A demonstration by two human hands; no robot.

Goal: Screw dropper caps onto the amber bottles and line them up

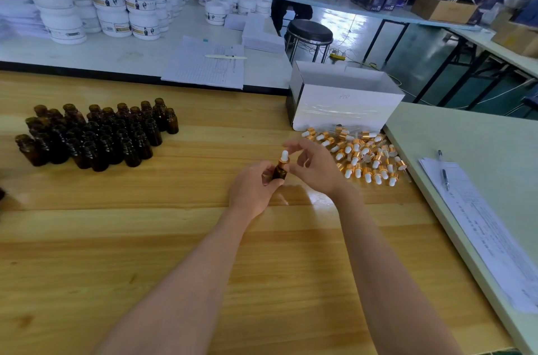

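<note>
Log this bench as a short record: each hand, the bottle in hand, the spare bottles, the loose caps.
left hand: grips bottle
right hand: fingers spread beside the cap; contact unclear
bottle: amber, dropper cap on top
spare bottles: uncapped cluster, left part of table
loose caps: pile at right, before white box
</note>
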